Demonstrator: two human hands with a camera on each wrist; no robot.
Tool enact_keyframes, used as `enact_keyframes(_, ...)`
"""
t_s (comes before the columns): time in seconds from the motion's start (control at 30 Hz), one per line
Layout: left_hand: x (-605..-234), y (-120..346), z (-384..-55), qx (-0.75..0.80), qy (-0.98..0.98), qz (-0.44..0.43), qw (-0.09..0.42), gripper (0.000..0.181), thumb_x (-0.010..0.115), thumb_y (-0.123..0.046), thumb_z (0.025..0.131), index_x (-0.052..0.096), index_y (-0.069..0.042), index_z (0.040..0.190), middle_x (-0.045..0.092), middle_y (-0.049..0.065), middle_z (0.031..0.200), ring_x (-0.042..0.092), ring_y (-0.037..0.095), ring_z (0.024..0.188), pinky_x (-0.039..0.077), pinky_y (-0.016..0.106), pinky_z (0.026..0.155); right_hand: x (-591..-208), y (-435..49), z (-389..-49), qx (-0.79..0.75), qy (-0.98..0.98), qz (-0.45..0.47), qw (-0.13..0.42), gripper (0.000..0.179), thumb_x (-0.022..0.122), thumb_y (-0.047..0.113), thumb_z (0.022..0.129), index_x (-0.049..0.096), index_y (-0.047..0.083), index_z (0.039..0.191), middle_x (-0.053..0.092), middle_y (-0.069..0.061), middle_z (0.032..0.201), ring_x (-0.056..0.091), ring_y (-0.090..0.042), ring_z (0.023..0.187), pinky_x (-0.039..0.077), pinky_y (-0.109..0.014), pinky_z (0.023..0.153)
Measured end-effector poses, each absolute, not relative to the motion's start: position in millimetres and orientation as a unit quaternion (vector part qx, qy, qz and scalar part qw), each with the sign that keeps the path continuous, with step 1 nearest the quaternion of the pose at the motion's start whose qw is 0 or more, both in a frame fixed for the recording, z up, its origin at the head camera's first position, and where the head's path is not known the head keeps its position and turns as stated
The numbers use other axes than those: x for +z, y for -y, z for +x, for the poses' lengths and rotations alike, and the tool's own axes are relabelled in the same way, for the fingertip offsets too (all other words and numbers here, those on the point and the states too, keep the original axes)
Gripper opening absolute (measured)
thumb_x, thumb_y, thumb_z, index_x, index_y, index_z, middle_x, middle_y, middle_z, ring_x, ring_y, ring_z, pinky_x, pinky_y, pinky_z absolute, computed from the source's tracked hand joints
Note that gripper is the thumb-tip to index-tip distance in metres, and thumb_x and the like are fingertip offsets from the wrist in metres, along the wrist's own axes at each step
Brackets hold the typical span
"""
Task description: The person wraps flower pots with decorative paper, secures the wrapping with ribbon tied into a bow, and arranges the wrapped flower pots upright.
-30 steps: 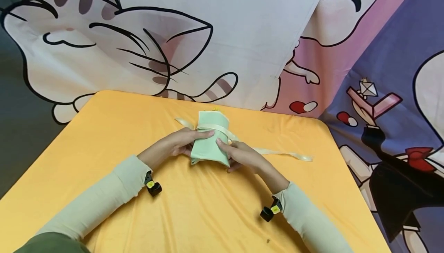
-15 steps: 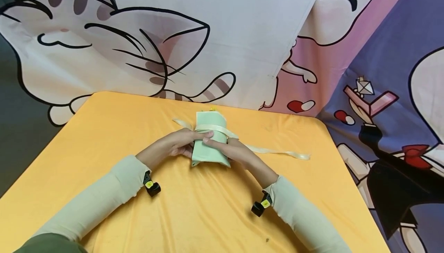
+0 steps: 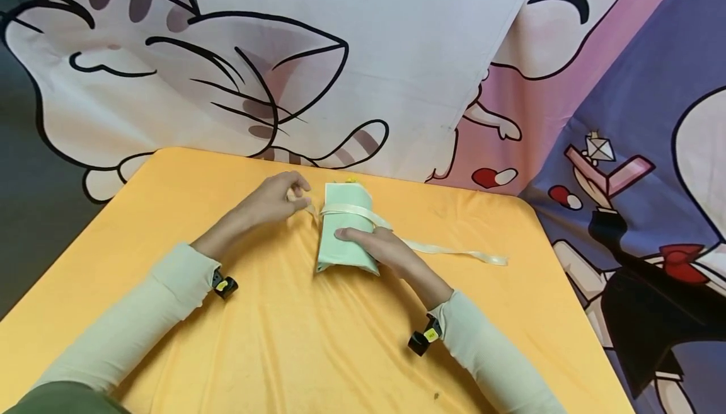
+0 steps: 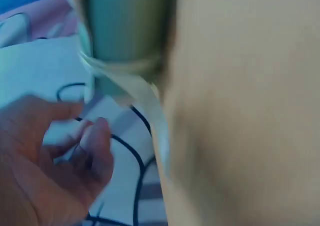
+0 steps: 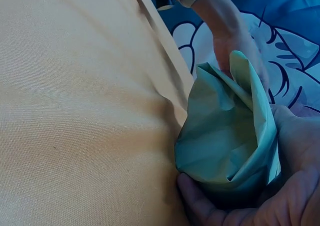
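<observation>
A pale green paper-wrapped bundle [image 3: 343, 255] lies on the yellow-covered table, its folded open bottom [image 5: 220, 131] facing the right wrist camera. A cream ribbon [image 3: 354, 211] runs around its middle, and small yellow flowers [image 3: 351, 180] peek out at the far end. My right hand [image 3: 391, 251] holds the bundle from the right, thumb across the top and fingers beneath. My left hand [image 3: 272, 198] is off the bundle to its left, fingers bent and apart beside the ribbon's short tail. In the left wrist view that tail [image 4: 155, 116] hangs clear of the fingers [image 4: 97, 143].
A long ribbon tail [image 3: 454, 250] stretches right over the yellow tablecloth [image 3: 283, 338]. Behind the table hangs a cartoon-cat backdrop [image 3: 408, 55], with a purple printed cloth [image 3: 635, 99] on the right. Each wrist carries a small black camera [image 3: 224, 286].
My left hand has let go of the bundle and moved up and left toward the short ribbon tail. My right hand has slid its thumb further left over the bundle.
</observation>
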State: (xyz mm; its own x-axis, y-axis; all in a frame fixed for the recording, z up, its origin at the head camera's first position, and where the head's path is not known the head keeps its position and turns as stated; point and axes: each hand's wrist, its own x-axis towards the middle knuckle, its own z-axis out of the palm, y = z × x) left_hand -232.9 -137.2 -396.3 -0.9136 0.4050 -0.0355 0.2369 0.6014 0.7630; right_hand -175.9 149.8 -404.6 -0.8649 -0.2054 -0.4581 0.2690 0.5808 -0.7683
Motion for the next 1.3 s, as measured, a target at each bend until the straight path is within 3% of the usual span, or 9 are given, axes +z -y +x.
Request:
enact_keyframes(0.1,-406.2,138.5,-237.1,0.389,-0.878,0.248,0.126,0.039,0.075,-0.018,0.11,0.067,0.002,0.143,0.07,0.023,0.141,0.076,0.026,0.096,0.063,0.034,0.08,-405.5,-148.8,-175.6,-0.461,-0.848,0.02,0.261,0.082,0.078,0.081,0.088,0.074,0.008,0.125,0.076,-0.013,0.124,0.074,-0.025,0.107,0.06,-0.038,0.093)
enact_keyframes(0.2,-417.8,136.4,-238.0,0.388,-0.869,0.273,0.136,0.022,0.075,-0.013,0.11,0.076,-0.001,0.128,0.079,0.019,0.123,0.078,0.025,0.094,0.064,0.032,0.075,-406.9,-147.3,-175.3,-0.462,-0.848,0.025,0.26,0.083,0.078,0.081,0.087,0.074,0.008,0.125,0.075,-0.013,0.126,0.073,-0.025,0.107,0.06,-0.038,0.094)
enact_keyframes(0.33,-422.4,137.7,-235.1,0.369,-0.886,0.269,0.076,0.007,0.072,-0.01,0.11,0.078,-0.007,0.109,0.077,0.01,0.101,0.07,0.021,0.093,0.059,0.032,0.083,-409.2,-146.5,-175.1,-0.458,-0.85,0.03,0.259,0.09,0.079,0.083,0.085,0.07,0.006,0.132,0.071,-0.015,0.134,0.071,-0.026,0.112,0.058,-0.042,0.101)
enact_keyframes(0.5,-403.1,154.3,-230.8,0.372,-0.9,0.224,0.039,0.01,0.068,-0.016,0.11,0.074,-0.009,0.106,0.074,0.013,0.116,0.067,0.03,0.113,0.056,0.051,0.102,-409.7,-146.6,-174.5,-0.468,-0.846,0.019,0.254,0.098,0.078,0.081,0.087,0.066,0.003,0.145,0.061,-0.02,0.156,0.066,-0.033,0.133,0.052,-0.054,0.119)
enact_keyframes(0.6,-392.2,171.6,-228.9,0.396,-0.898,0.188,0.033,0.016,0.062,-0.02,0.113,0.071,-0.009,0.108,0.076,0.014,0.115,0.067,0.031,0.107,0.054,0.048,0.095,-410.4,-147.4,-174.4,-0.483,-0.838,0.007,0.254,0.082,0.078,0.078,0.09,0.073,0.006,0.129,0.07,-0.016,0.135,0.068,-0.031,0.123,0.055,-0.05,0.114)
enact_keyframes(0.77,-387.6,201.0,-223.4,0.419,-0.894,0.153,0.029,0.021,0.054,-0.02,0.113,0.068,-0.009,0.102,0.069,0.007,0.089,0.061,0.02,0.077,0.043,0.033,0.07,-410.4,-149.3,-174.3,-0.497,-0.827,-0.002,0.264,0.057,0.078,0.076,0.091,0.077,0.019,0.093,0.072,0.0,0.09,0.068,-0.018,0.086,0.056,-0.032,0.086)
enact_keyframes(0.9,-387.5,219.1,-217.0,0.444,-0.881,0.151,0.062,0.019,0.056,-0.015,0.111,0.064,-0.005,0.097,0.064,0.002,0.075,0.073,0.021,0.07,0.047,0.033,0.065,-409.2,-149.7,-174.4,-0.499,-0.824,-0.005,0.268,0.055,0.078,0.075,0.091,0.075,0.02,0.087,0.068,0.004,0.081,0.065,-0.015,0.08,0.054,-0.029,0.079)
enact_keyframes(1.13,-388.2,237.4,-212.5,0.389,-0.901,0.165,0.098,0.018,0.061,-0.014,0.111,0.065,-0.008,0.094,0.053,-0.002,0.082,0.05,0.013,0.076,0.044,0.03,0.077,-406.7,-150.7,-174.9,-0.484,-0.835,0.005,0.262,0.06,0.078,0.079,0.089,0.065,0.02,0.082,0.054,0.004,0.083,0.059,-0.016,0.083,0.053,-0.033,0.082)
enact_keyframes(1.3,-394.3,243.5,-212.1,0.358,-0.905,0.179,0.146,0.02,0.059,-0.01,0.107,0.061,-0.01,0.087,0.049,-0.004,0.072,0.044,0.009,0.063,0.04,0.029,0.067,-406.6,-152.0,-175.4,-0.487,-0.833,0.006,0.263,0.061,0.078,0.079,0.089,0.069,0.019,0.085,0.057,0.002,0.087,0.062,-0.017,0.087,0.054,-0.034,0.086)
